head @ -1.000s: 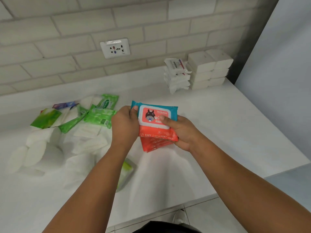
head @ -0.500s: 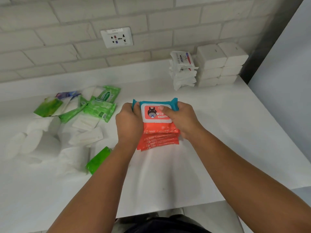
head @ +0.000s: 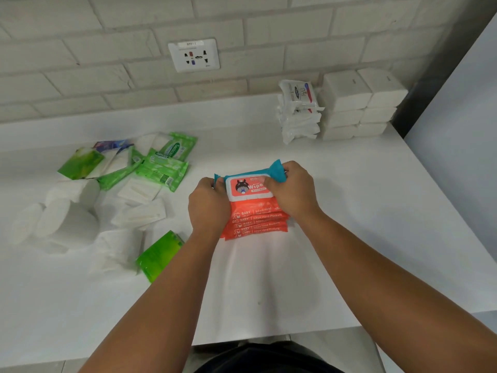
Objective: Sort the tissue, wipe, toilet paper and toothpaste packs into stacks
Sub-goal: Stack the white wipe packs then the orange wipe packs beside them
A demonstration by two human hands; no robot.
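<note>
Wipe packs (head: 255, 211), orange with teal ends, sit in a stack at the middle of the white counter (head: 363, 211), clasped at either side: the left hand (head: 208, 205) grips the left edge, the right hand (head: 291, 191) pinches the top pack's teal corner. The step looks like squaring this stack; next comes letting go and reaching left to the unsorted heap (head: 121, 189). Each pack's long axis runs left-right, printed face up, text readable from the person's side.

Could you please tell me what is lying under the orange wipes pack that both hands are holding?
Under the top wipes pack the front edges of more orange packs show, stacked on the counter. The hands hide their sides, so I cannot see the full stack.
</note>
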